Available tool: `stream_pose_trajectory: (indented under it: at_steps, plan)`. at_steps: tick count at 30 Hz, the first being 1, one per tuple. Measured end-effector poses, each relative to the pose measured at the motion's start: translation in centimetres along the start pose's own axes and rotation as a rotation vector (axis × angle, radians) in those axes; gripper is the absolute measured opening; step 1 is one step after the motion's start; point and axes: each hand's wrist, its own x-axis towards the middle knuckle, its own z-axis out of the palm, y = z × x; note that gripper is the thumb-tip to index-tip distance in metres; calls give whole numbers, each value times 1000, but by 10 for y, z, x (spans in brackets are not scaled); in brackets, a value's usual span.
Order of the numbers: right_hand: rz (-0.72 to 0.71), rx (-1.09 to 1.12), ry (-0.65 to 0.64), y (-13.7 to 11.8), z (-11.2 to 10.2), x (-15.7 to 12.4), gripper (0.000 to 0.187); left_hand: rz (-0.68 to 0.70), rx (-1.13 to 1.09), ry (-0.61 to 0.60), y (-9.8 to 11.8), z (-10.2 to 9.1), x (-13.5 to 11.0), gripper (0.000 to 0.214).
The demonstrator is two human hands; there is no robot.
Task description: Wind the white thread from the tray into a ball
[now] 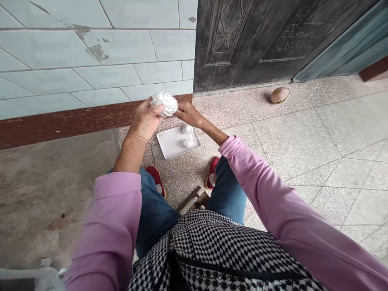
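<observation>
A white ball of thread [165, 103] is held up in front of me over the floor. My left hand [145, 121] cups it from the left with fingers curled around it. My right hand [188, 114] pinches its right side with closed fingers. Below the hands a white tray [169, 146] lies on the tiled floor, with two smaller white thread balls [187, 129] [187, 143] on its right part. Both sleeves are pink.
I sit with knees apart in blue jeans and red shoes [157, 178]. A dark carved door [260, 40] stands ahead, a tiled wall [91, 56] to the left. A small oval object [279, 95] lies by the door. A wooden stool leg [194, 198] shows between my legs.
</observation>
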Motion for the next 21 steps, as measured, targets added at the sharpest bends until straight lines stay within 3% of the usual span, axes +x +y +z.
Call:
stream_pose_trajectory:
  at_steps: [5,10,12,17,21]
  plan:
    - [-75,-90,-121,-14,13,-12,33,39,77,157,-10,-23,13,66]
    - [-107,-31,-108,-29,9,-22,37,49,235,323,-20,-27,18,76]
    - [-98,12,-39,-33,1,-23,40,35,290,290,-20,-24,16,75]
    - [-40,52,150,-38,-21,-20,56,-27,344,72,-9,-6,-1,65]
    - [-22,49,196,-35,-28,-21,60,-105,290,-77,3,9,-12,63]
